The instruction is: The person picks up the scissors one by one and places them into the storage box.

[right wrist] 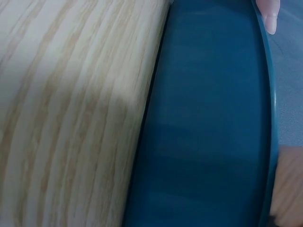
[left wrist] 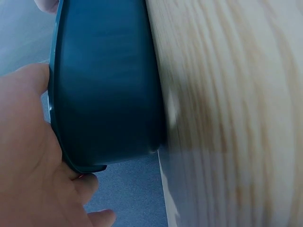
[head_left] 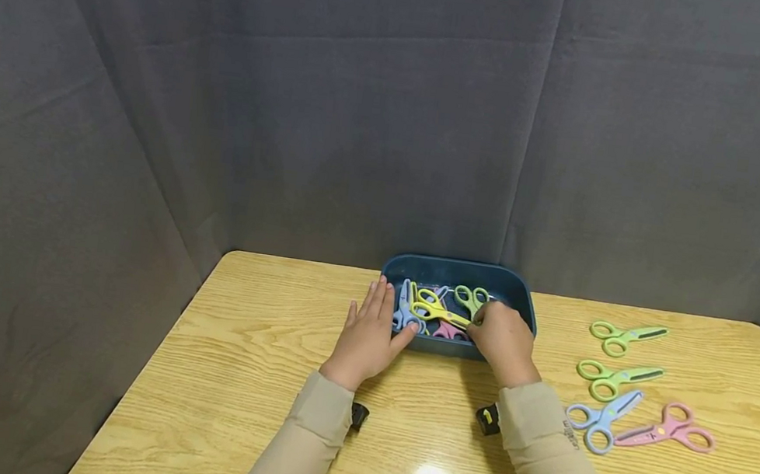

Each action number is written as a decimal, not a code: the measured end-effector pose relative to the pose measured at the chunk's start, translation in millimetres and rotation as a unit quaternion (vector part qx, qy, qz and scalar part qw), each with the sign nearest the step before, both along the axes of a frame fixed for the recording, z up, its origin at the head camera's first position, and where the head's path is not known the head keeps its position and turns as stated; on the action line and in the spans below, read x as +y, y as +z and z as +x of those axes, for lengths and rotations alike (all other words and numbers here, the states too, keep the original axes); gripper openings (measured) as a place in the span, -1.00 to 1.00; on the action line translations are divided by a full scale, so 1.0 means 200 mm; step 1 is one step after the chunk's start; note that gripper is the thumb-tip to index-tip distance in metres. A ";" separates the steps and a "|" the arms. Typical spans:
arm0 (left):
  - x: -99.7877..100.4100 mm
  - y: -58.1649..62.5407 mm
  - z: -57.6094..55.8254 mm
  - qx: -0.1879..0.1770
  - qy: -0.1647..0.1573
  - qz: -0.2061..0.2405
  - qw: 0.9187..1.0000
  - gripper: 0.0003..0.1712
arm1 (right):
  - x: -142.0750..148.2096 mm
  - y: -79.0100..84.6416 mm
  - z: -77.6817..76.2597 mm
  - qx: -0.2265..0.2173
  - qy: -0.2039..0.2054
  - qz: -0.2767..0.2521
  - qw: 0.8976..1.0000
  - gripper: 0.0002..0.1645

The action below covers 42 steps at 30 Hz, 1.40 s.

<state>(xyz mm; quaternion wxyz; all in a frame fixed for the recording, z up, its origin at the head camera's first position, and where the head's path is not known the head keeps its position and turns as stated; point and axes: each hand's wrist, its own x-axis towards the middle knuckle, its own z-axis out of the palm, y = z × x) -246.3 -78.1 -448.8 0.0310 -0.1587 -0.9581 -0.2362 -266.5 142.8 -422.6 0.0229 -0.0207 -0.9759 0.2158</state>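
Note:
A dark blue bin (head_left: 441, 346) stands near the table's back edge with several children's scissors inside. Yellow scissors (head_left: 439, 311) lie on top in the middle, blue scissors (head_left: 404, 302) at the left, pink scissors (head_left: 450, 329) at the front and green scissors (head_left: 473, 308) toward the right. My left hand (head_left: 366, 335) rests on the bin's left front corner, fingers extended along the left rim and thumb on the front rim. My right hand (head_left: 504, 343) reaches over the front rim, fingers bent down beside the green and yellow scissors. Its fingertips are hidden, so a hold cannot be confirmed.
On the table's right side lie upper green scissors (head_left: 631, 335), lower green scissors (head_left: 621, 376), blue scissors (head_left: 606, 416) and pink scissors (head_left: 664, 430), the last two touching or nearly so. A grey cloth (head_left: 362, 149) hangs behind the wooden table (head_left: 255, 348).

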 end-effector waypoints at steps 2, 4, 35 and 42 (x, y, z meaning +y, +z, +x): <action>0.00 0.00 0.00 -0.002 0.002 -0.002 1.000 -0.03 | 0.00 0.00 0.00 0.002 -0.001 0.001 1.000 -0.79; 0.00 0.00 0.00 -0.002 0.003 0.000 1.000 -0.03 | 0.00 0.01 0.00 0.004 0.000 0.002 1.000 -0.79; 0.00 0.01 0.00 0.003 0.003 -0.004 1.000 -0.03 | 0.01 -0.02 0.02 0.066 0.007 -0.005 0.998 -0.75; 0.01 0.01 0.01 0.013 0.011 -0.023 1.000 -0.04 | 0.03 -0.04 0.05 0.118 0.031 -0.045 0.992 -0.71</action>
